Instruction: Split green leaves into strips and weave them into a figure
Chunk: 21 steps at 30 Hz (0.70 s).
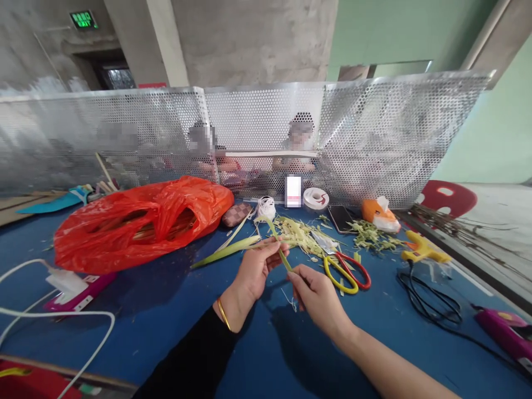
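My left hand (254, 270), with a gold bangle at its wrist, is closed on the middle of a narrow green leaf strip (285, 259). The lower end of that strip is pinched between the thumb and fingers of my right hand (316, 293). A wider pale green leaf (226, 250) lies just left of my left hand. Scissors (348, 272) with one yellow and one red handle rest to the right of my right hand, their blades toward the heap of leaf scraps (301, 237). A bundle of white cord (266, 208) sits behind the hands.
On the blue table (166, 321) lie a red plastic bag (145, 221), a phone (341, 218), a tape roll (316, 198), a tissue pack (379, 215) and a yellow glue gun (424, 248). Cables run to power strips at both sides. A perforated metal screen (257, 122) stands behind; people sit beyond.
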Tool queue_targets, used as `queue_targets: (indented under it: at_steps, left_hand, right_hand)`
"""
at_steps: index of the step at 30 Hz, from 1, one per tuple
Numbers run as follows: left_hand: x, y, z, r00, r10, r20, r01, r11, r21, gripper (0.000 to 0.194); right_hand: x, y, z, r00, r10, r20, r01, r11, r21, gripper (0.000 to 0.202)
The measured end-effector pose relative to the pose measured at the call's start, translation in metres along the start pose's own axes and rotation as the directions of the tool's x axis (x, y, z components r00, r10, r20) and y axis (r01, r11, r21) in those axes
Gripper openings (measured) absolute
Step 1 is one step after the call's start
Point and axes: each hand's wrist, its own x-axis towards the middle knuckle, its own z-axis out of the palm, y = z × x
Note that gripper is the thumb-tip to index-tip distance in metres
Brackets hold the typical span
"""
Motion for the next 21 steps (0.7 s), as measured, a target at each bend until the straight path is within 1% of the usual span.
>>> queue_targets:
  at_steps: [1, 3, 6, 8, 9, 10, 12, 13, 14, 16, 18, 19, 21]
  left_hand:
    - [0.0, -0.002, 0.001, 0.999, 0.033, -0.027, -0.033, 0.999, 0.027, 0.019]
    - [0.0, -0.007, 0.002, 0.996, 0.065, -0.061, -0.062, 0.997, 0.053, 0.019]
    - [0.001, -0.014, 0.003, 0.995, 0.058, -0.078, -0.053, 0.997, 0.058, 0.019]
    - [0.002, -0.013, 0.002, 0.996, 0.037, -0.08, -0.032, 0.998, 0.062, 0.019]
    - [0.002, -0.012, 0.002, 0.997, 0.02, -0.076, -0.015, 0.998, 0.063, 0.019]
    - [0.002, -0.01, 0.001, 0.998, 0.0, -0.069, 0.005, 0.998, 0.067, 0.019]
    - [0.0, -0.007, 0.002, 0.998, -0.052, -0.041, 0.055, 0.995, 0.077, 0.019]
    - [-0.001, -0.006, 0.002, 0.997, -0.078, -0.021, 0.08, 0.993, 0.086, 0.019]
    - [-0.003, -0.006, 0.003, 0.995, -0.098, 0.002, 0.098, 0.99, 0.099, 0.019]
    - [-0.006, -0.007, 0.005, 0.993, -0.11, 0.03, 0.105, 0.984, 0.145, 0.021]
    - [-0.007, -0.01, 0.006, 0.996, -0.089, 0.015, 0.084, 0.975, 0.205, 0.023]
    - [-0.007, -0.012, 0.007, 0.997, -0.073, -0.003, 0.072, 0.97, 0.23, 0.024]
    - [-0.006, -0.015, 0.007, 0.999, -0.039, -0.038, 0.047, 0.963, 0.264, 0.026]
  right_hand:
    - [-0.001, -0.001, 0.001, 0.999, -0.038, 0.004, 0.038, 0.998, -0.052, 0.031]
    - [-0.004, -0.003, 0.002, 0.986, -0.166, 0.015, 0.166, 0.968, -0.19, 0.031]
    - [-0.006, -0.005, 0.001, 0.936, -0.346, 0.059, 0.342, 0.861, -0.376, 0.033]
    - [-0.003, -0.008, -0.006, 0.912, -0.405, 0.062, 0.386, 0.8, -0.46, 0.034]
    - [0.0, -0.009, -0.012, 0.906, -0.422, 0.035, 0.384, 0.785, -0.486, 0.033]
    - [0.004, -0.009, -0.02, 0.897, -0.442, -0.019, 0.373, 0.778, -0.506, 0.033]
    - [0.013, -0.009, -0.035, 0.862, -0.469, -0.193, 0.321, 0.799, -0.509, 0.026]
    - [0.018, -0.008, -0.042, 0.839, -0.48, -0.257, 0.3, 0.801, -0.519, 0.024]
    - [0.023, -0.006, -0.047, 0.834, -0.473, -0.284, 0.284, 0.81, -0.513, 0.024]
    - [0.03, -0.001, -0.05, 0.894, -0.406, -0.189, 0.285, 0.842, -0.459, 0.022]
    - [0.032, 0.002, -0.046, 0.935, -0.342, -0.093, 0.274, 0.863, -0.425, 0.024]
    - [0.031, 0.003, -0.042, 0.941, -0.33, -0.069, 0.272, 0.864, -0.423, 0.027]
    - [0.027, 0.004, -0.034, 0.935, -0.348, -0.07, 0.284, 0.852, -0.44, 0.033]
